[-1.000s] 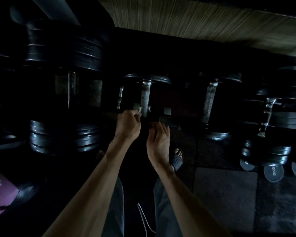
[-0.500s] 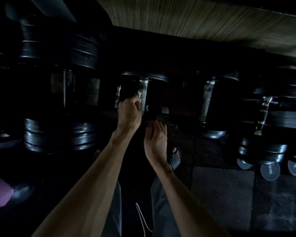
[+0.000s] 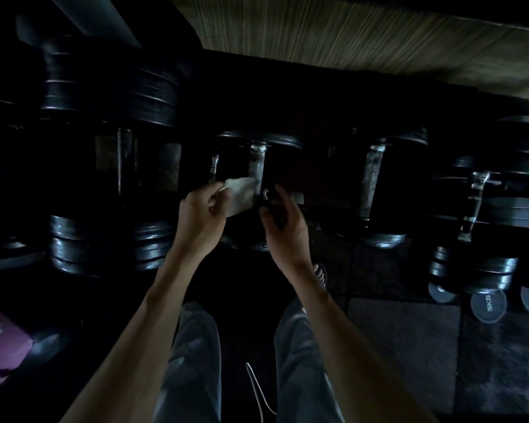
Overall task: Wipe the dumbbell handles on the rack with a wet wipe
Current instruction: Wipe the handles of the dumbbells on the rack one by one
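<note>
In front of the dark dumbbell rack [image 3: 300, 206], the left hand [image 3: 200, 216] pinches a white wet wipe [image 3: 240, 195] in curled fingers; the wipe's far edge lies against the lower part of a steel dumbbell handle [image 3: 256, 166], though real contact is hard to judge in the gloom. The right hand [image 3: 283, 222] is curled round a small dark object [image 3: 269, 199], too dim to name, just beside the wipe. A neighbouring handle [image 3: 370, 175] stands well apart to the right, with rubber floor tiles [image 3: 403, 331] open below.
</note>
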Demonstrator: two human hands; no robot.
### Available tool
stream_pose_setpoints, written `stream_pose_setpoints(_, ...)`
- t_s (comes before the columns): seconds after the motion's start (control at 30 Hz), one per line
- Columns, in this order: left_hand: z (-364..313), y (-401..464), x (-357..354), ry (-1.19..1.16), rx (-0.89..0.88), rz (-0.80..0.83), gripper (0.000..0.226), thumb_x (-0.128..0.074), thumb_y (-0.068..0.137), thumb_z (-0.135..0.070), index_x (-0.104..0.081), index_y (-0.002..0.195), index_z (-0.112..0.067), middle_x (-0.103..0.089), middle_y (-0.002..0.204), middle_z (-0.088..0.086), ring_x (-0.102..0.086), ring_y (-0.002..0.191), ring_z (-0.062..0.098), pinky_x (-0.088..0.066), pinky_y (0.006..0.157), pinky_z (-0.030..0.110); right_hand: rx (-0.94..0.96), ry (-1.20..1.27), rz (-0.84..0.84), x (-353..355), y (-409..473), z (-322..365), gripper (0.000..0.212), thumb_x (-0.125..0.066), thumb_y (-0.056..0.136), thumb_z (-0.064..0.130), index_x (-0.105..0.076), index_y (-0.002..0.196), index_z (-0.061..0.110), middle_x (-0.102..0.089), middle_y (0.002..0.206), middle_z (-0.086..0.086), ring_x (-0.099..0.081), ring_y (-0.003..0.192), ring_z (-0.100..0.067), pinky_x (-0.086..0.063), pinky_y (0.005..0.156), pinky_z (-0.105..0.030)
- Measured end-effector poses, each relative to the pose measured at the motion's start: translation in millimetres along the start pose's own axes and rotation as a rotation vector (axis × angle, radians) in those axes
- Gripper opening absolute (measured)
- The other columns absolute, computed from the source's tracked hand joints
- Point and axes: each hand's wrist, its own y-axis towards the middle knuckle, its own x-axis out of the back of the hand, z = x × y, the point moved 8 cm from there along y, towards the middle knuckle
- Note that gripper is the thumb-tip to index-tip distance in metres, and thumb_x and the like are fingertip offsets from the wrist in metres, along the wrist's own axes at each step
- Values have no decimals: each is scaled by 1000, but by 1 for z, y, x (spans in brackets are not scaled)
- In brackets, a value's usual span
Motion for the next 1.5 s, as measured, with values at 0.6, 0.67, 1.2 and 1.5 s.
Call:
stream_pose_setpoints(0.6,-14,-14,-17,64,41,-154,13,-70,91,-28,-76,85,-18,-71,70,-8,-67,62,7,-57,59,27,153,5,23,3,-4,42,25,-59,102,20,-64,80,30,-58,58,17,-48,49,-4,-35,45,-18)
stream_pose_setpoints(0.67,-13,-11,-25,-43,80,-75,12,-71,90,-28,-77,86,-18,-69,67,-13,-67,62,1,-58,63,22,193,26,89,0,-9,43,25,-54,103,14,-64,83,22,-56,57,15,-46,48,-2,-32,45,-13)
stream_pose_setpoints(1.2,8,-24,-38,-45,4,0,38,-41,104,-39,-72,105,-17,-71,90,1,-68,86,15,-50,75,27,512,-330,1,6,2,63,32,-51,103,10,-60,134,7,-67,122,-13,-67,107,-18,-57,86,-24)
stream_pose_setpoints(1.5,25,-30,-49,169,-116,-186,36,-40,101,-30,-62,120,-9,-60,127,13,-54,120,32,-40,106,50,660,-590,-81,-5,48,75,8,-69,91,7,-72,96,2,-61,94,-10,-60,85,-23,-57,69,-33)
